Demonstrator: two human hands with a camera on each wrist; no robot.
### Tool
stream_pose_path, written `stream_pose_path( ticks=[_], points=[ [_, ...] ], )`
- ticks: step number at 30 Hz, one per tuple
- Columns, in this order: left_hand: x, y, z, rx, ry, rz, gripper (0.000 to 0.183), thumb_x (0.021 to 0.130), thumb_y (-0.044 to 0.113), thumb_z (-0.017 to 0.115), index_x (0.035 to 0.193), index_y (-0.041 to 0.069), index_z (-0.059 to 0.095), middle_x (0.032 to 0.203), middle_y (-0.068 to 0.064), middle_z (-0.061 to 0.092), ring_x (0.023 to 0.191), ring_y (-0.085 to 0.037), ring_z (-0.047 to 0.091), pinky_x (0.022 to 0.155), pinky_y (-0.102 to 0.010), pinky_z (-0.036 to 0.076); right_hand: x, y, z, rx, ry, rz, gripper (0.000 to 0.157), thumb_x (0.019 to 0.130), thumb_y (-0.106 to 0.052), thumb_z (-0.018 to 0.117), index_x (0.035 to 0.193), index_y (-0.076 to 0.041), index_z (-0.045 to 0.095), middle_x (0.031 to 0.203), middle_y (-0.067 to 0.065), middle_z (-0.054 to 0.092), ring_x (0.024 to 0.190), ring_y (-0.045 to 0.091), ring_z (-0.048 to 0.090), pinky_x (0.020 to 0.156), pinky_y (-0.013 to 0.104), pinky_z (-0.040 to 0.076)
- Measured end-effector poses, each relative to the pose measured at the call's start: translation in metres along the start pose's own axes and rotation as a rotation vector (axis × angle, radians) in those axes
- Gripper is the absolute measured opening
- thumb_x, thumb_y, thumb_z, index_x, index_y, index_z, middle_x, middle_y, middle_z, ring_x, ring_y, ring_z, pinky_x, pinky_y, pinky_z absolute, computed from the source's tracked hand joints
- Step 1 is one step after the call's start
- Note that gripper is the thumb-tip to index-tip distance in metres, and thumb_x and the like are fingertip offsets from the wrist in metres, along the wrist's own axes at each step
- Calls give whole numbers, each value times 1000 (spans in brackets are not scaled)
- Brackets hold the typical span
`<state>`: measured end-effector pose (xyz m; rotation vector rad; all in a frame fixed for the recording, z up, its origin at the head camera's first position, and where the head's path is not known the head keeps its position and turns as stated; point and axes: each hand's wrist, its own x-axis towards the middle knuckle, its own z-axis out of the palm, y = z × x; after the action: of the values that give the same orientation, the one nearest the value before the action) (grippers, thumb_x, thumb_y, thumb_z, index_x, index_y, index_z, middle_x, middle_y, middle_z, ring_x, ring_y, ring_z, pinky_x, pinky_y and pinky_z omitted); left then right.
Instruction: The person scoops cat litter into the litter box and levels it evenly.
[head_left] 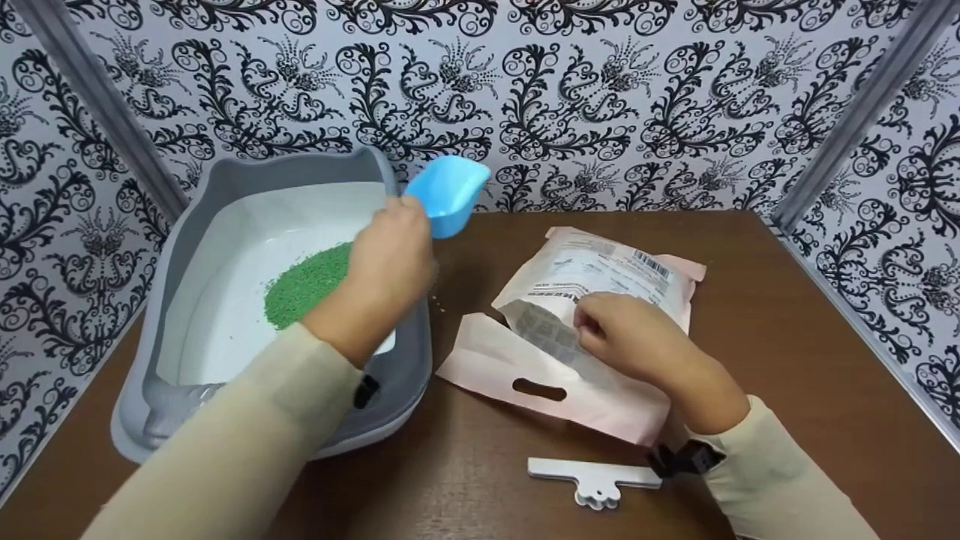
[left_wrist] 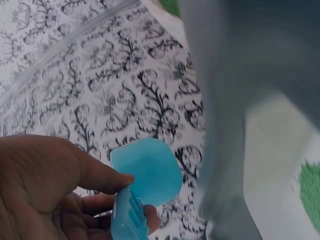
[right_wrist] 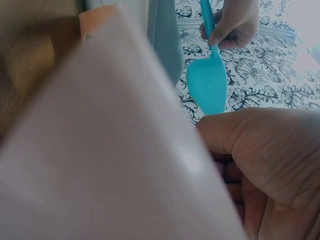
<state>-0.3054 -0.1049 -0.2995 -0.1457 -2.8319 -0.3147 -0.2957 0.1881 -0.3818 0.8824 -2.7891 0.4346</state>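
My left hand [head_left: 394,247] grips the ridged handle of a light blue scoop [head_left: 450,195], raised over the right rim of a grey litter box [head_left: 161,262]. The scoop's bowl shows bare blue inside. In the left wrist view, thumb and fingers wrap the scoop handle [left_wrist: 127,217]. A heap of green litter granules [head_left: 304,289] lies on the box's white floor. My right hand [head_left: 637,334] holds the edge of a pale pink bag [head_left: 480,349] at its open mouth, fingers curled. The bag lies on its back, its handle flap toward me, and fills much of the right wrist view.
A white bag clip [head_left: 596,478] lies on the brown table [head_left: 795,337], in front of the bag. A few stray granules [head_left: 437,304] lie between box and bag. Patterned walls [head_left: 570,97] stand behind and at both sides.
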Motion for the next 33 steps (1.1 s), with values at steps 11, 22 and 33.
stream_pose_path(
  ticks=[11, 22, 33],
  points=[
    [-10, 37, 24, 33, 67, 42, 36, 86, 4, 68, 117, -11, 59, 108, -24, 66, 95, -38, 71, 78, -49, 62, 0, 1, 0, 3, 10, 1, 11, 86, -6, 63, 80, -16, 62, 74, -4, 57, 71, 16, 52, 68, 34, 44],
    [-42, 69, 89, 281, 241, -42, 8, 92, 0, 63, 99, 2, 60, 94, -11, 60, 86, -19, 61, 57, -28, 58, 0, 0, 1, -8, 8, 0, 10, 87, -8, 64, 81, -16, 62, 74, -4, 56, 71, 15, 51, 67, 34, 44],
    [-48, 70, 134, 379, 404, -120, 4, 94, 5, 64, 91, 7, 61, 88, -7, 58, 82, -17, 59, 54, -25, 55, -1, 1, 1, 1, -12, 6, 11, 86, -7, 62, 81, -16, 63, 75, -4, 57, 72, 15, 52, 69, 34, 45]
  ],
)
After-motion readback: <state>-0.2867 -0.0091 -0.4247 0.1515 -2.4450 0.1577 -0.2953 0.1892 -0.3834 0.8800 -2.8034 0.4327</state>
